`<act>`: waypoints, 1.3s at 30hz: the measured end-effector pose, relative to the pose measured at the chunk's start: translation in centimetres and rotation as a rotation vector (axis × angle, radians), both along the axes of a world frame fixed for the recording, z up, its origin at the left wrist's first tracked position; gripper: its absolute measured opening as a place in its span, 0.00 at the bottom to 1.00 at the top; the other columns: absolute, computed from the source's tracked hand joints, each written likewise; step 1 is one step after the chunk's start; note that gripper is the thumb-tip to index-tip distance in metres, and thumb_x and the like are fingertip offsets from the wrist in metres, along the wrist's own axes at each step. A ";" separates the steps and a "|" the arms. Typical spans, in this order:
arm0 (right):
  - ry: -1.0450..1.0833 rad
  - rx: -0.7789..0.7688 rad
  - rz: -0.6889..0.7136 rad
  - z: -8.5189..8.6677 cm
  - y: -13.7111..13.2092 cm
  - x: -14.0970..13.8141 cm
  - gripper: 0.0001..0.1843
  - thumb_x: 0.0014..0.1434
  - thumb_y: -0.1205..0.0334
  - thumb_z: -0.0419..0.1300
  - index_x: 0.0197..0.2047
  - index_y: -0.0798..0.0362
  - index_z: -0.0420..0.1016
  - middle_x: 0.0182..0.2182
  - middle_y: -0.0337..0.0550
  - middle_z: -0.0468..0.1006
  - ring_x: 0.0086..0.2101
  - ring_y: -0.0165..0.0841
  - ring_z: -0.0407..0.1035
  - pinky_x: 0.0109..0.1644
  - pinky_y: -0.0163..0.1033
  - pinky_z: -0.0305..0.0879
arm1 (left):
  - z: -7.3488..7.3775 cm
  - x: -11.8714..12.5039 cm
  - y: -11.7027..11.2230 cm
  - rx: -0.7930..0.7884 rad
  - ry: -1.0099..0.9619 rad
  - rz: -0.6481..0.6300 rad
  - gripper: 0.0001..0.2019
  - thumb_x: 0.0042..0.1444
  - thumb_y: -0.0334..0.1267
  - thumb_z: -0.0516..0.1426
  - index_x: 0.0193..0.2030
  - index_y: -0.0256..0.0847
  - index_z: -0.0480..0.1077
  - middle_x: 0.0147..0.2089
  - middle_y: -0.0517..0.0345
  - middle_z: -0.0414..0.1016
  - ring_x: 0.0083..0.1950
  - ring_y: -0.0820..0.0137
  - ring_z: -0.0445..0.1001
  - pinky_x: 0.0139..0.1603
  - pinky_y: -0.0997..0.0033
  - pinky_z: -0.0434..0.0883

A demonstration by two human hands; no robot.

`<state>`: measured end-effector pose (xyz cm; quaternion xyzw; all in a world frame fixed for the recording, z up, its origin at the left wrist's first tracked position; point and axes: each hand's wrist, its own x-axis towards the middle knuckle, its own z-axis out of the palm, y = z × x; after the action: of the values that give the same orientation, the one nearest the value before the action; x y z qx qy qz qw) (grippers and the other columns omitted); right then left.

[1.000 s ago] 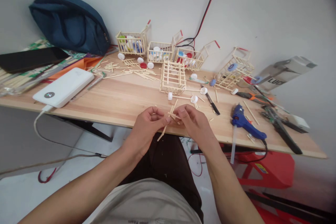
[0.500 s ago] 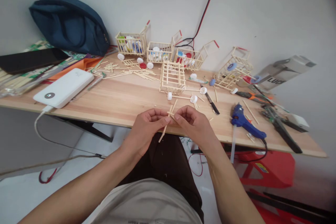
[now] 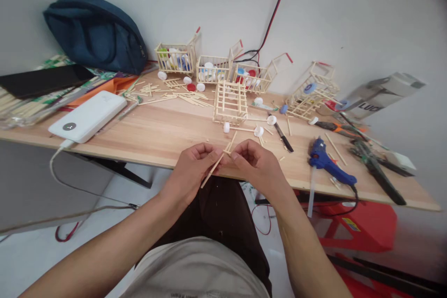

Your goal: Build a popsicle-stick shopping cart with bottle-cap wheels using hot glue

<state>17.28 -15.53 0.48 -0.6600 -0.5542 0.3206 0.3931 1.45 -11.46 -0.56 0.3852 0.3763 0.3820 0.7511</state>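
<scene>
1. Left hand pinches a long stick and right hand a short crosspiece, fingers drawn narrow, at the table's near edge
2. At the far side, a leftmost stick cart carries green, white and blue caps
3. To its right, a second cart holds white and blue caps; a third cart, red, blue and white
4. Farther right, a tilted cart shows a blue disc
5. A slatted cage sits just beyond the hands
</scene>
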 end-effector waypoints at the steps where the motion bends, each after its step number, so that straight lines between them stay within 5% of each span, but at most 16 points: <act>1: -0.004 0.003 -0.003 0.0 0.0 0.0 0.07 0.55 0.57 0.59 0.32 0.51 0.68 0.27 0.36 0.72 0.27 0.28 0.64 0.33 0.35 0.61 | 0.0 0.0 0.0 0.000 0.002 0.005 0.13 0.48 0.42 0.66 0.30 0.34 0.69 0.28 0.57 0.75 0.27 0.76 0.69 0.30 0.76 0.66; 14: -0.051 0.022 -0.022 -0.1 -0.2 -0.6 0.07 0.55 0.57 0.58 0.30 0.51 0.68 0.24 0.35 0.70 0.25 0.28 0.62 0.30 0.34 0.58 | -0.1 0.0 -0.5 0.080 0.044 0.090 0.12 0.46 0.35 0.65 0.33 0.36 0.67 0.26 0.62 0.74 0.27 0.78 0.70 0.33 0.78 0.66; 39: -0.067 0.038 0.020 -0.3 0.4 -1.1 0.09 0.55 0.57 0.57 0.28 0.51 0.63 0.22 0.32 0.63 0.25 0.27 0.57 0.30 0.34 0.54 | -1.3 -0.4 -0.2 0.190 0.121 0.137 0.15 0.46 0.38 0.65 0.30 0.39 0.62 0.26 0.63 0.73 0.29 0.75 0.71 0.34 0.76 0.65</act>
<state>16.20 -15.12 0.17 -0.6572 -0.5797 0.2916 0.3834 1.08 -11.66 -1.85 0.4501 0.4086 0.4425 0.6593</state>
